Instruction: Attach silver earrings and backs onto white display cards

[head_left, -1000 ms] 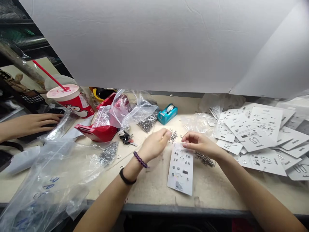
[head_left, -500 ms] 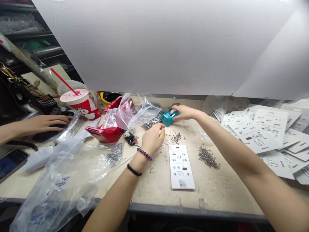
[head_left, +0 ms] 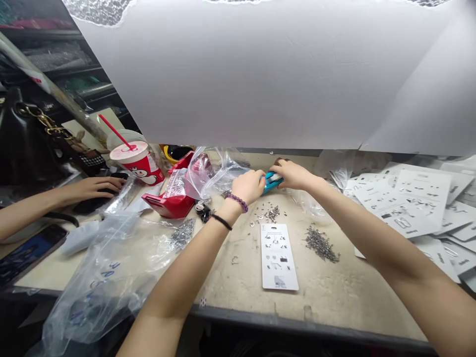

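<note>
Since the earlier frame, the left hand [head_left: 247,187] has crossed to join the right hand [head_left: 293,174] at a teal plastic tape dispenser [head_left: 272,181] holding a white roll. The dispenser lies toward the far side of a worn cream desk [head_left: 334,297], just right of a clear zip bag [head_left: 208,173].

Right hand: fingers curled and pressed over the dispenser's right end. Left hand: fingers bunched at its left end, touching or nearly so; any pinch cannot be told.

Near the hands:
- a scatter of small silver metal findings [head_left: 273,214]
- a white printed backing card with a barcode label [head_left: 278,257], lying flat
- a loose heap of silver hooks [head_left: 322,244], right of the card

Further off:
- a stack of white printed cards [head_left: 418,198], far right
- a red plastic holder [head_left: 167,201], left of the hands
- a large clear plastic bag [head_left: 107,282], near left

A second person's hand [head_left: 94,189] rests at far left.

Open room: bare desk lies between the card and the dark front edge [head_left: 297,322]. The hanging white sheet [head_left: 260,74] closes off the far side above.
</note>
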